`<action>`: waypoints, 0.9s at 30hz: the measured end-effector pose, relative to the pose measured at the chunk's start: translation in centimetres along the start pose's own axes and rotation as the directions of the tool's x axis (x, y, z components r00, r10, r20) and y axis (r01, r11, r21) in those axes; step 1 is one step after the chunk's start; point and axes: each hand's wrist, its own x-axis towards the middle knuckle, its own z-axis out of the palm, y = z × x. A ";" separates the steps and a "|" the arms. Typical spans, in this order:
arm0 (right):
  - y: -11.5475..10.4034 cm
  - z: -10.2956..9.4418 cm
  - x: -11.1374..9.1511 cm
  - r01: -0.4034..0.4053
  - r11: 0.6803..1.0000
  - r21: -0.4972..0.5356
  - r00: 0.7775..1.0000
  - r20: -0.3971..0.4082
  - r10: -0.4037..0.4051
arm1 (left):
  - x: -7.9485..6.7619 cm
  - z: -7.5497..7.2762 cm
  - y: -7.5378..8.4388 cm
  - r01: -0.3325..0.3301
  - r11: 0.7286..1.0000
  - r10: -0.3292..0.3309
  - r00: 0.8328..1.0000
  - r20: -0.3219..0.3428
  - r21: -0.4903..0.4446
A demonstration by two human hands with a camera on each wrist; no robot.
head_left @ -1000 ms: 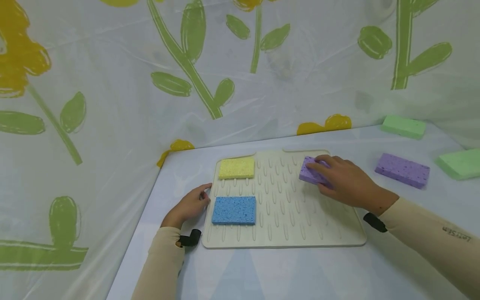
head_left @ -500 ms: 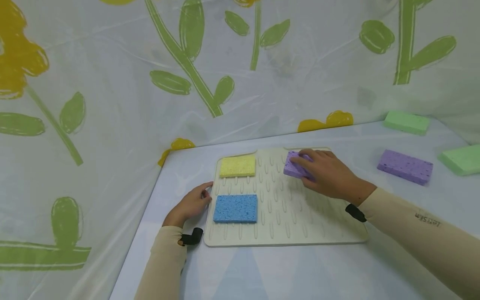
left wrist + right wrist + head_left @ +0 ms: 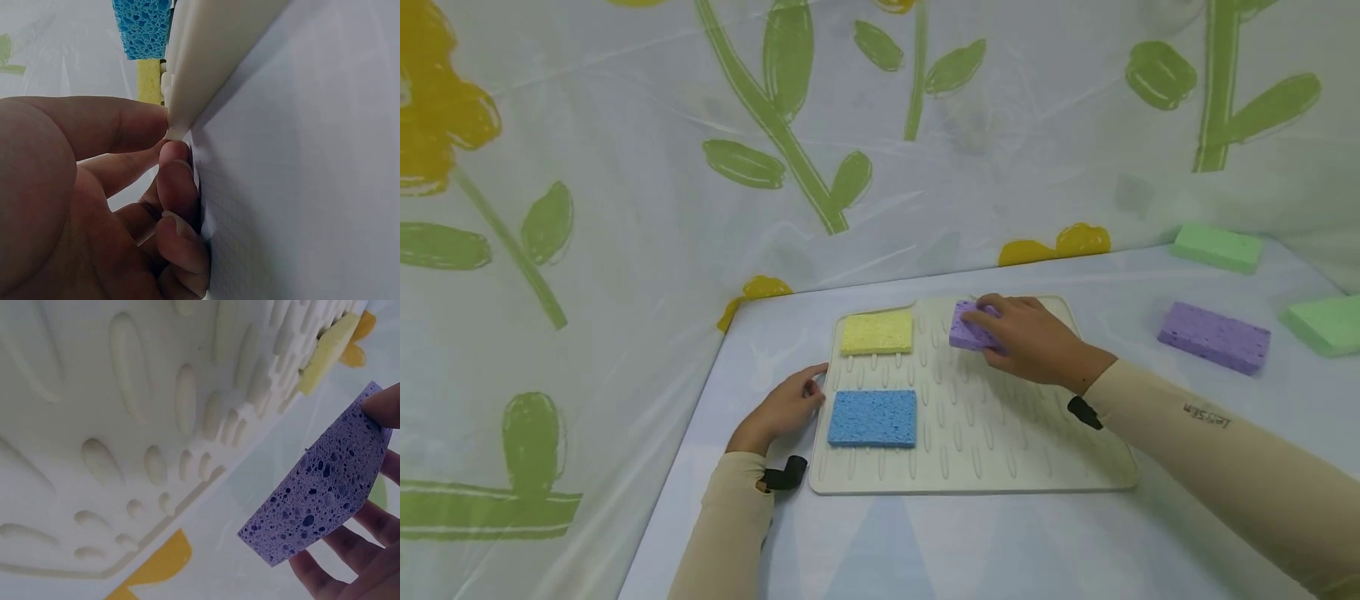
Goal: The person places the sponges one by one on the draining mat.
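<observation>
In the head view, my right hand (image 3: 1022, 333) grips a purple sponge (image 3: 967, 327) over the upper part of a cream ridged drying mat (image 3: 1022, 462). The right wrist view shows the thumb on one side of the sponge (image 3: 312, 481) and fingers on the other, with space between sponge and mat (image 3: 75, 425). My left hand (image 3: 778, 408) is at the mat's left edge; in the left wrist view, the thumb and a fingertip hold that edge (image 3: 194, 81), the other fingers curled by the table. A yellow sponge (image 3: 877, 332) and a blue sponge (image 3: 872, 418) lie on the mat's left side.
To the right of the mat, another purple sponge (image 3: 1215, 337) and two green sponges lie on the white table (image 3: 1000, 542), one green sponge (image 3: 1217, 247) at the back and one green sponge (image 3: 1326, 323) farther right. A flower-printed curtain (image 3: 647, 208) hangs behind.
My right hand has carried the purple sponge leftward over the mat, closer to the yellow sponge. My left hand has stayed at the mat's edge.
</observation>
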 end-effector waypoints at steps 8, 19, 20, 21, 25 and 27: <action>0.4 1.5 1.7 0.069 0.996 0.061 0.997 0.028 -0.071 | -0.1 -0.1 0.3 -0.021 1.000 0.021 1.000 0.000 -0.007; -0.1 2.8 4.2 0.160 0.984 0.080 0.985 0.058 -0.164 | -0.3 0.1 0.1 0.003 1.000 -0.003 1.000 -0.007 -0.008; -0.2 2.8 4.4 0.155 0.984 0.082 0.984 0.071 -0.161 | -0.3 0.1 0.1 0.002 1.000 -0.002 1.000 -0.006 -0.007; -0.3 2.9 4.6 0.150 0.985 0.079 0.984 0.085 -0.157 | -0.4 0.1 0.0 0.000 1.000 0.000 1.000 -0.006 -0.007; -0.3 3.2 5.3 0.137 0.988 0.071 0.982 0.121 -0.145 | -0.3 0.0 0.1 -0.007 1.000 0.007 1.000 -0.003 -0.002; -0.1 3.4 5.5 0.133 0.989 0.068 0.981 0.131 -0.141 | -0.2 0.0 0.2 -0.011 1.000 0.011 1.000 -0.002 -0.001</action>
